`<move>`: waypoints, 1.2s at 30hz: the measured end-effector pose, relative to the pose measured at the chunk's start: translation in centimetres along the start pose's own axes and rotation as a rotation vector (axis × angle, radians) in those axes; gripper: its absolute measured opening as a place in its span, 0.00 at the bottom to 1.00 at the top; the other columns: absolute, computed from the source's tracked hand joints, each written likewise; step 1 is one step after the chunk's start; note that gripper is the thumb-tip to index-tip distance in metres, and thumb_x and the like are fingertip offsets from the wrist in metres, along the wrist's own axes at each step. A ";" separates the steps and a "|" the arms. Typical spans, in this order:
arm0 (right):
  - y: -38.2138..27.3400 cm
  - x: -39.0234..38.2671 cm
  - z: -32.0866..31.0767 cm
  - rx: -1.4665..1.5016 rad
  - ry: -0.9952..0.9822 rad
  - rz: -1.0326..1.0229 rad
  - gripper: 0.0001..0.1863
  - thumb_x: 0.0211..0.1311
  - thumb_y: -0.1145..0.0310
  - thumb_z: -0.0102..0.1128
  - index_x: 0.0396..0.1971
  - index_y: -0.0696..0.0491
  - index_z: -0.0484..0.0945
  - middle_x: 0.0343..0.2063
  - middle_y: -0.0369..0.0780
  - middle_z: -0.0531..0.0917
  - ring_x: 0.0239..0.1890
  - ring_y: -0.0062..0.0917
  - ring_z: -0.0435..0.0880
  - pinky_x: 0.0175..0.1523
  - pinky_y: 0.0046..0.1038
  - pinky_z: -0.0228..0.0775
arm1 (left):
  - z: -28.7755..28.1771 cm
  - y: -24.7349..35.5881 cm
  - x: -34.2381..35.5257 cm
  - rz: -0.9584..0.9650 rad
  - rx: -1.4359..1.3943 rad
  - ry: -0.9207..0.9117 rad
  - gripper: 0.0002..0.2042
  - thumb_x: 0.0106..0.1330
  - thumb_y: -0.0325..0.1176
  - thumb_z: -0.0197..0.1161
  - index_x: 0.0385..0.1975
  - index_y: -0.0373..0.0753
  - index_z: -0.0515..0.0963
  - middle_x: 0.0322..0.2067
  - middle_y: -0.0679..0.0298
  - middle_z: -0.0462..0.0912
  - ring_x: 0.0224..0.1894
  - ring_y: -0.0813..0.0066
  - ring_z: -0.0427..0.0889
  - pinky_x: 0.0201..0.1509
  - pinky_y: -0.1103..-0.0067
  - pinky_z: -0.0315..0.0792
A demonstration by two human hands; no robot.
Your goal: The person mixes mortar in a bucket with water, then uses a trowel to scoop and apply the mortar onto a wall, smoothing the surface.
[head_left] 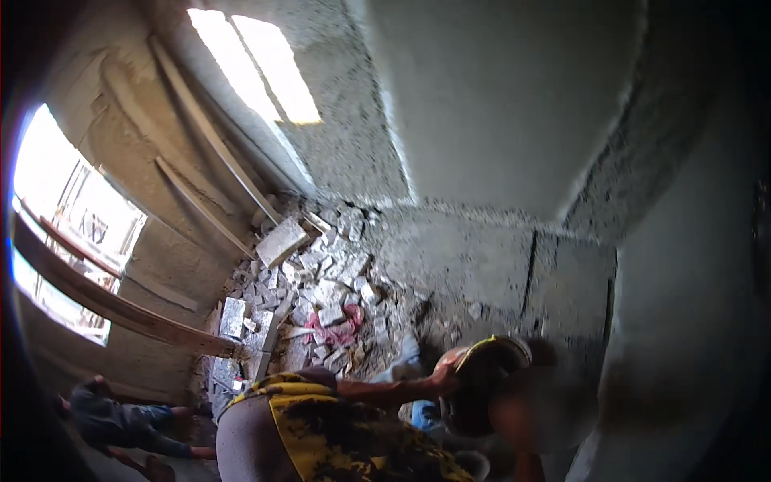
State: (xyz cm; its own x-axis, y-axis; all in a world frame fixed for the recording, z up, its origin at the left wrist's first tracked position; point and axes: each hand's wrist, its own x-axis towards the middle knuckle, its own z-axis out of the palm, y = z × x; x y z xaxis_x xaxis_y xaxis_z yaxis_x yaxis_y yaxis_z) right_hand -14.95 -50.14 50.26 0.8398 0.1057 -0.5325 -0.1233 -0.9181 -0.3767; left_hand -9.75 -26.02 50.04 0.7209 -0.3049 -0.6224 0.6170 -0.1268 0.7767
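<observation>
A person in a yellow and dark patterned top (pixel 341 426) fills the lower middle. That person's forearm (pixel 389 390) reaches right, the hand on the yellow-edged rim of a dark, round container (pixel 474 390). A heavily blurred limb (pixel 528 464) rises from the lower edge to the container's right side; I cannot tell whether it is my right arm or what its hand grips. I cannot make out my left hand anywhere in view.
Broken blocks and rubble (pixel 337 265) with a pink cloth (pixel 337 325) lie by plastered walls (pixel 498 104). Long boards (pixel 209 145) lean at the left, and a wooden beam (pixel 136 313) crosses before a window (pixel 76 201). Another person (pixel 112 418) is at lower left.
</observation>
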 end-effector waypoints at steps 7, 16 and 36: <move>-3.5 15.5 4.8 -0.766 -0.289 -0.590 0.09 0.49 0.68 0.53 0.26 0.55 0.81 0.25 0.47 0.82 0.26 0.41 0.82 0.32 0.42 0.74 | -8.5 2.1 1.8 0.177 -0.286 0.155 0.25 0.50 0.24 0.57 0.53 0.42 0.70 0.29 0.67 0.77 0.25 0.80 0.75 0.24 0.80 0.67; -25.3 24.3 -13.8 -0.778 -0.299 -0.415 0.17 0.52 0.63 0.53 0.38 0.56 0.78 0.38 0.51 0.81 0.42 0.41 0.81 0.45 0.39 0.73 | -18.9 2.7 2.8 0.423 -0.362 0.654 0.24 0.52 0.22 0.58 0.53 0.38 0.70 0.40 0.64 0.79 0.42 0.73 0.77 0.47 0.79 0.71; -43.1 39.5 -4.6 -0.597 -0.236 -1.178 0.14 0.48 0.61 0.55 0.32 0.54 0.77 0.27 0.50 0.81 0.32 0.45 0.82 0.36 0.46 0.74 | -31.8 6.8 -0.5 0.141 -0.829 1.073 0.28 0.46 0.20 0.54 0.53 0.39 0.66 0.38 0.62 0.75 0.35 0.72 0.73 0.38 0.77 0.69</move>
State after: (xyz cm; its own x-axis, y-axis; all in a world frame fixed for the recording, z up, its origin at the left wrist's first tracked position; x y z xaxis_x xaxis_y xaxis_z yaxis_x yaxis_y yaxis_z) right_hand 25.98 -8.16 48.96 0.1675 0.9504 -0.2619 0.9039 -0.2541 -0.3442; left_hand 4.11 3.25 52.58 0.4473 0.6574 -0.6065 0.2509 0.5586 0.7906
